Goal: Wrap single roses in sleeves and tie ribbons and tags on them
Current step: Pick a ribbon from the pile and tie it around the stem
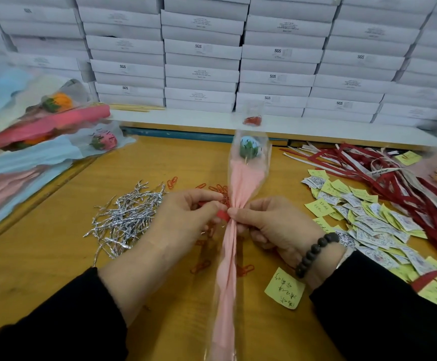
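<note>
A single pale blue rose (249, 149) on a thin stick stands in a clear sleeve lined with pink paper (241, 183), lying lengthwise on the wooden table (56, 256). The sleeve is gathered tight at its middle. My left hand (186, 217) pinches a short piece of red ribbon (223, 214) against that gathered spot. My right hand (272, 222), with a dark bead bracelet at the wrist, pinches the sleeve from the other side. The fingertips of both hands meet at the ribbon.
Silver twist ties (126, 217) lie heaped at the left. Red paper clips (172, 182) are scattered around the sleeve. Yellow and white tags (363, 214) and red ribbons (384, 173) cover the right. Wrapped roses (56, 121) pile up far left. White boxes (201, 61) are stacked behind.
</note>
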A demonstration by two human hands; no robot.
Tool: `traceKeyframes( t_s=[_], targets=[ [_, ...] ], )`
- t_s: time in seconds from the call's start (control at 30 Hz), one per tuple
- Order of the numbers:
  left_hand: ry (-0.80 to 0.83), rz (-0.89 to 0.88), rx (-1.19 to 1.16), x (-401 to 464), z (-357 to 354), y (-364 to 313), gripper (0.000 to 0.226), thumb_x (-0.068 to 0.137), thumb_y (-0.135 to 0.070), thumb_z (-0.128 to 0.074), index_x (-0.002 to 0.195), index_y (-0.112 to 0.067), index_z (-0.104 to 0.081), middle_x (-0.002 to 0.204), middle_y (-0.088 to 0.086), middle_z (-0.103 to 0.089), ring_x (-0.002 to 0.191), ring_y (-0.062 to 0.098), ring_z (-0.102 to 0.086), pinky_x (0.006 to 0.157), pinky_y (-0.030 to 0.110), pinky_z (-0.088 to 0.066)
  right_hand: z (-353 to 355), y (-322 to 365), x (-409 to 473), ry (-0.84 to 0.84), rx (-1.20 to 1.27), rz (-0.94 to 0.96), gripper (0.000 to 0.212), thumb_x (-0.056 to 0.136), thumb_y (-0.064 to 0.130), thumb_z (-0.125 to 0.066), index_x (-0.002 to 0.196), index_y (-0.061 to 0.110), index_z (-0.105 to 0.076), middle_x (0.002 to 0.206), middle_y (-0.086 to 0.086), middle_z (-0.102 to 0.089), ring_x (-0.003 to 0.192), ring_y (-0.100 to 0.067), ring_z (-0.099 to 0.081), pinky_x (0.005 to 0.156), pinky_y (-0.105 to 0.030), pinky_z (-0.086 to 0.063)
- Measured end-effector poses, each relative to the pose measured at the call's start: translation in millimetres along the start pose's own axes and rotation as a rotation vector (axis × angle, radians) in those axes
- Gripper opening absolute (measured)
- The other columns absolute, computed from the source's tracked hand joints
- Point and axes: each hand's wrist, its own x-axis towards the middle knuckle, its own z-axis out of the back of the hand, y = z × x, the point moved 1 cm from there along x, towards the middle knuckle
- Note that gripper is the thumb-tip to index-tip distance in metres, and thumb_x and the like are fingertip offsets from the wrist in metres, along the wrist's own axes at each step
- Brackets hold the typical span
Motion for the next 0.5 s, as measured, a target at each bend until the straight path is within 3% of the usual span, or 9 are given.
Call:
traceKeyframes(
  t_s=[0.1,0.2,0.3,0.43,0.5],
  targets=[
    [-0.022,-0.054,0.045,0.5,0.9,-1.1,0.013,0.082,0.001,-0.064,0.092,-0.005,-0.07,0.078,0.015,-0.067,0.059,0.009,-0.058,0.055,0.016,-0.049,-1.3,-0.7,-1.3,0.023,-0.107,0.001,0.025,0.083,0.024,-0.068,0.062,0.011,-0.064,0.044,0.003,-0.052,0.035,-0.007,-0.031,0.035,-0.016,-0.023],
    [0.009,-0.102,0.127,-0.7,-0.8,-0.2,0.017,0.079,0.005,-0.066,0.092,-0.005,-0.069,0.079,0.008,-0.066,0.068,0.013,-0.06,0.071,0.026,-0.054,-3.0,-1.3,-1.0,0.027,-0.175,-0.019,0.019,0.082,0.024,-0.068,0.069,0.011,-0.069,0.058,-0.003,-0.061,0.039,-0.008,-0.036,0.038,-0.017,-0.028],
    [0.065,-0.134,0.223,-0.3,-0.8,1.5,0.018,0.076,0.003,-0.07,0.089,-0.01,-0.068,0.077,0.001,-0.064,0.067,0.008,-0.057,0.069,0.019,-0.051,-3.6,-2.0,0.1,0.041,-0.227,-0.036,0.022,0.083,0.025,-0.067,0.078,0.003,-0.069,0.072,-0.013,-0.066,0.042,-0.01,-0.037,0.041,-0.02,-0.028],
    [0.133,-0.125,0.312,1.1,0.4,5.7,0.019,0.074,-0.007,-0.075,0.091,-0.011,-0.068,0.083,0.007,-0.064,0.075,0.015,-0.059,0.078,0.03,-0.051,-3.5,-1.4,0.6,0.073,-0.22,-0.049,0.015,0.089,0.018,-0.06,0.078,0.01,-0.067,0.06,-0.002,-0.064,0.036,-0.005,-0.038,0.035,-0.015,-0.029],
    [0.139,-0.147,0.382,0.8,-0.4,6.5,0.017,0.074,-0.009,-0.075,0.088,-0.015,-0.068,0.076,0.002,-0.061,0.068,0.012,-0.055,0.074,0.028,-0.049,-3.4,-1.7,1.0,0.08,-0.221,-0.048,0.018,0.09,0.017,-0.058,0.075,0.011,-0.066,0.059,-0.002,-0.063,0.036,-0.005,-0.038,0.033,-0.015,-0.028]
  ],
)
